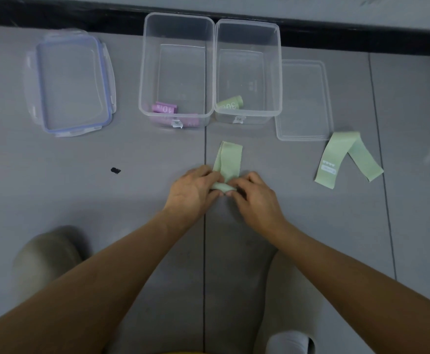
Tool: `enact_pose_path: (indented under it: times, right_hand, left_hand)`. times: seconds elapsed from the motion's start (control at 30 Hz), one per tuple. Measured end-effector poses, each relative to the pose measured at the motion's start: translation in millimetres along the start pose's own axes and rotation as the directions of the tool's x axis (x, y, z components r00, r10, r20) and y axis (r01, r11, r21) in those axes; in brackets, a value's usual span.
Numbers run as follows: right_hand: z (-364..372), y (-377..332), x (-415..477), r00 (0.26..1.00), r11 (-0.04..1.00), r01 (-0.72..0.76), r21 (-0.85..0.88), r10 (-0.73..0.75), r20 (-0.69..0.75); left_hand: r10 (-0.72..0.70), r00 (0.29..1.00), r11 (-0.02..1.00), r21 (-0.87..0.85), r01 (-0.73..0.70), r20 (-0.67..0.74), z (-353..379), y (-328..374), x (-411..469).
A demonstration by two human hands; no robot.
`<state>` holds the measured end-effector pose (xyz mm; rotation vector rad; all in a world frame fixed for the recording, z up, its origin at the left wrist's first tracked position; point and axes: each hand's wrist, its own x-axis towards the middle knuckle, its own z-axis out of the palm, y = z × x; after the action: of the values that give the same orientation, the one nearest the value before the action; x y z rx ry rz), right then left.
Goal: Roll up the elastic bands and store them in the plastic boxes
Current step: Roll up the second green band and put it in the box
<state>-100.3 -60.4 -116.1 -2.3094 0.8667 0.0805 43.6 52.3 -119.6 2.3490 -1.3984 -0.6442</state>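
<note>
Your left hand (196, 191) and right hand (256, 199) both pinch the pale green band (230, 158) | near end rolled tight | rest lies flat, doubled

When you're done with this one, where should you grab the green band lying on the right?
Probably the printed end of the loose green band. It lies flat and points toward you, so pinch its short edge from the near side. The far part is folded over, so it is harder to catch cleanly.
</note>
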Motion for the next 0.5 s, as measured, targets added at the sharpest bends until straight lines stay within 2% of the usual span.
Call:
enact_pose_path:
  times: [0.13, 0.37, 0.5]
  right_hand:
    - [2, -2, -2, 0.998, 0.999, -0.039, 0.037, 0.041, -0.045]
    - [6, -3, 1, 0.996, 0.999, -0.015, 0.036, 0.018, -0.092]
    - [2, -5, 12, 0.99, 0.992, -0.068, 0.102, 0.079, -0.117]
  left_hand:
    - [-0.007, 1.0, 1.0, -0.007, 0.007, -0.011, 1, 4, 2]
    - [-0.033, 0.999, 0.999, 0.009, 0.033, -0.028, -6, 7, 6]
    - [0.014, 1.0, 0.999, 0.032, -0.014, -0.018, -7, 3, 8]
